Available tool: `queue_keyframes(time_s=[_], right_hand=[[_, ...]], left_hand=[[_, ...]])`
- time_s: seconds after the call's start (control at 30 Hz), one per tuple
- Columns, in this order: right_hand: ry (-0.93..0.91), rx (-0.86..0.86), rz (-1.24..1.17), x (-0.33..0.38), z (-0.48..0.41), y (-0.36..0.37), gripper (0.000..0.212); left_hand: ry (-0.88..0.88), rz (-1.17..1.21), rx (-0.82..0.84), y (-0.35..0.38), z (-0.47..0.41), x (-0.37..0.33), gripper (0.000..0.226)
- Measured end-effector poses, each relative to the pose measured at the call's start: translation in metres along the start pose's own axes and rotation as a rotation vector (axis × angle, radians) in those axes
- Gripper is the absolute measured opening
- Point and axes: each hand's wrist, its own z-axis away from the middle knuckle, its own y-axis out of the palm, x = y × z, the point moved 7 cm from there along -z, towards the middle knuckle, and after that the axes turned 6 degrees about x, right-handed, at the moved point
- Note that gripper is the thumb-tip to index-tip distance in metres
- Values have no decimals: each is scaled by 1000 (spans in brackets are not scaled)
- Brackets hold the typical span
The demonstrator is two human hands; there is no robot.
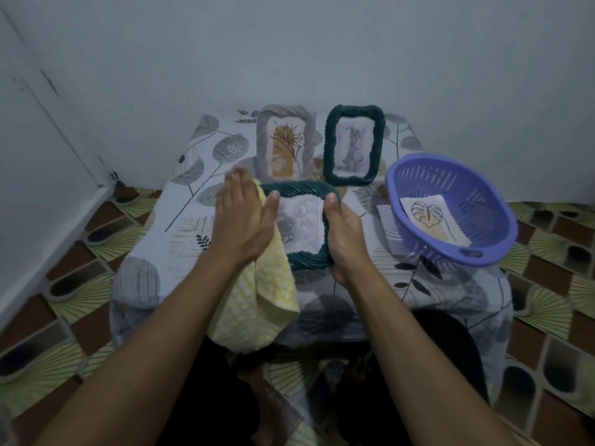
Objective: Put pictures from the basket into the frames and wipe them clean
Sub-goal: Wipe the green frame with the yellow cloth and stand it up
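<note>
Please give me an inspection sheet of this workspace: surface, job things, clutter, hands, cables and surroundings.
Surface: low table under a leaf-print cloth.
Job things: dark green frame held over the table, picture inside; grey frame and second green frame standing at the back, both filled; purple basket holding a leaf drawing; yellow cloth.
Clutter: paper under the basket.
Hands: left hand flat on the yellow cloth; right hand gripping the held frame's right edge.
Cables: nothing seen.
Surroundings: plain wall, patterned floor.
</note>
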Motion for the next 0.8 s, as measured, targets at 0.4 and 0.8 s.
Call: queue_keyframes(time_s=[0.4, 0.8], right_hand=[[-13, -61, -7, -1, -1, -7, 38], [-27, -204, 42, -6, -1, -10, 51]], left_hand=[[61, 16, -81, 8, 10, 13, 76], [434, -39, 90, 39, 40, -40, 75]])
